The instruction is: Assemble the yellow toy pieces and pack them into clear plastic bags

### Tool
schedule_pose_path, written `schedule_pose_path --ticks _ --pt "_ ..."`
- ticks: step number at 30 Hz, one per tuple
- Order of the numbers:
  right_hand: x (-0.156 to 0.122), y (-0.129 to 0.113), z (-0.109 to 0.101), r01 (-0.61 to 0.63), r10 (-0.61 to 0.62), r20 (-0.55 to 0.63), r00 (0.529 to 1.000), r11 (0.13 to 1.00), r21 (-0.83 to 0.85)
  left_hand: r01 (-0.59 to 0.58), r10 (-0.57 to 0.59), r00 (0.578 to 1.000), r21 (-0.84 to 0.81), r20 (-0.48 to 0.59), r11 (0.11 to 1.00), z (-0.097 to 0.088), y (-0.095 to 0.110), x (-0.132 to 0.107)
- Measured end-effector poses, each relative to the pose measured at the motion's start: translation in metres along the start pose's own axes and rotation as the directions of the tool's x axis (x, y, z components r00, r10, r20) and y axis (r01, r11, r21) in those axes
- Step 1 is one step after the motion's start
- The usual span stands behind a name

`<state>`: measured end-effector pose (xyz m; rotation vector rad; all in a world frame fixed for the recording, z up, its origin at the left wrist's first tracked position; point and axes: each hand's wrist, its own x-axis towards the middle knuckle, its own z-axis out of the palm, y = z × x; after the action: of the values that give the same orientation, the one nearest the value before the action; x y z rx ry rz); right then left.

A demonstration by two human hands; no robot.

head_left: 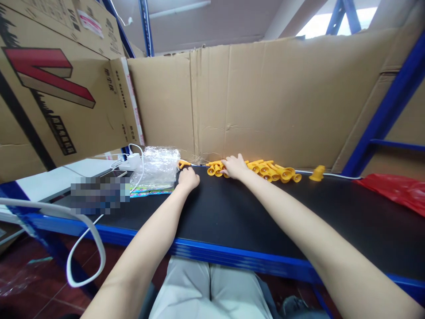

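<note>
Both my arms reach far across a black tabletop (232, 217) toward a cardboard wall. My left hand (188, 178) is closed, knuckles up, pinching a small yellow plastic piece (183, 164) beside a clear plastic bag. My right hand (234, 166) lies palm down on the left end of a row of several yellow trumpet-shaped plastic pieces (272, 170), its fingers curled over them. One more yellow piece (318, 173) stands apart to the right.
A clear plastic bag (156, 170) lies on colourful packets at the left, beside a white charger (133, 160) and cable (83, 248). A red plastic bag (395, 188) lies at the right. Cardboard (265, 97) walls the back; blue shelf posts (388, 106) stand at the right.
</note>
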<state>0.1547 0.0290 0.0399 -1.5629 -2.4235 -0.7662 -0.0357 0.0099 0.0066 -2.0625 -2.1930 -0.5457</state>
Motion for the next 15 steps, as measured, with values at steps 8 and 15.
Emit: schedule_pose_path --ticks 8,15 --pt "-0.014 0.09 -0.047 -0.158 0.158 0.021 0.987 0.987 0.024 0.245 -0.248 0.966 0.039 0.072 0.969 0.014 -0.019 0.013" --pt "-0.069 0.197 -0.051 -0.454 0.465 0.165 0.87 0.885 -0.102 0.131 -0.139 0.985 0.079 0.104 0.988 0.029 -0.032 0.038"
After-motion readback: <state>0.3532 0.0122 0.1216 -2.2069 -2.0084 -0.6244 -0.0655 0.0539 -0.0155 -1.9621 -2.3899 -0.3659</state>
